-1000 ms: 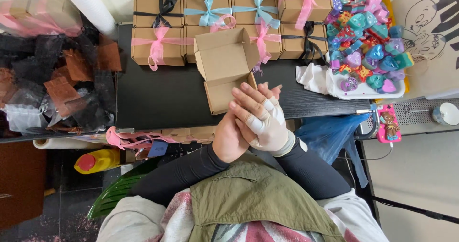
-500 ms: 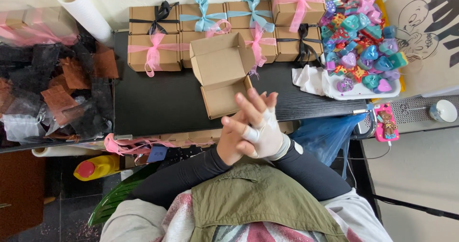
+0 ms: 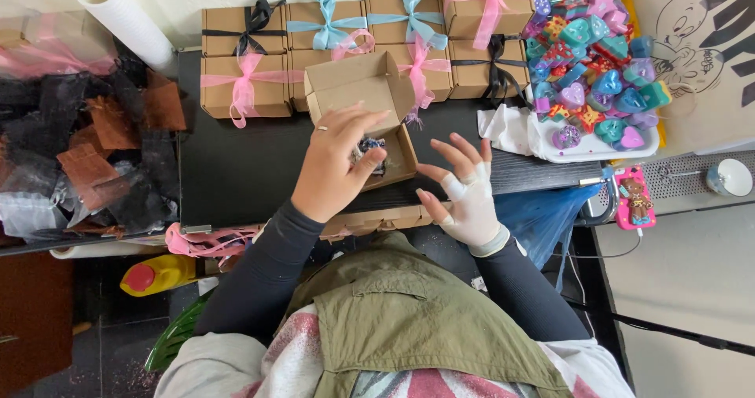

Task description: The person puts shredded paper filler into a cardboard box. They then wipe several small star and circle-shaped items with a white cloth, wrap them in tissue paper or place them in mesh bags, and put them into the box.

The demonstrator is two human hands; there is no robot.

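From the head camera we look straight down on a dark worktop (image 3: pixel 236 170) with an open brown cardboard box (image 3: pixel 363 107) near its middle, lid flap tipped back toward the far wall. Our left hand (image 3: pixel 334 166) reaches over the box's open tray, fingers bent, and it pinches a small dark, glittery item (image 3: pixel 370 152) between thumb and fingertips, right at the tray's near edge. A ring shows on one finger of that hand. Our right hand (image 3: pixel 464 193), wrapped in a pale glove or bandage, hovers just beside the box on its right, fingers spread and loose, grasping nothing and not touching the cardboard.

Behind the open box, against the wall, stands a row of closed gift boxes (image 3: pixel 330 28) in the same brown card, tied with pink, light blue and black ribbons. To the right a white tray (image 3: pixel 598 148) carries a heap of bright heart-shaped trinkets (image 3: pixel 590 75) in purple, teal and pink. A white cloth (image 3: pixel 503 127) lies against the tray's left side. On the left sits a pile of black and brown mesh fabric (image 3: pixel 79 154), with a white roll (image 3: pixel 122 16) leaning above it. A pink phone case (image 3: pixel 635 197) rests on a grey surface to the right. Below the worktop's edge a yellow bottle with a red cap (image 3: pixel 157 274) lies on its side.
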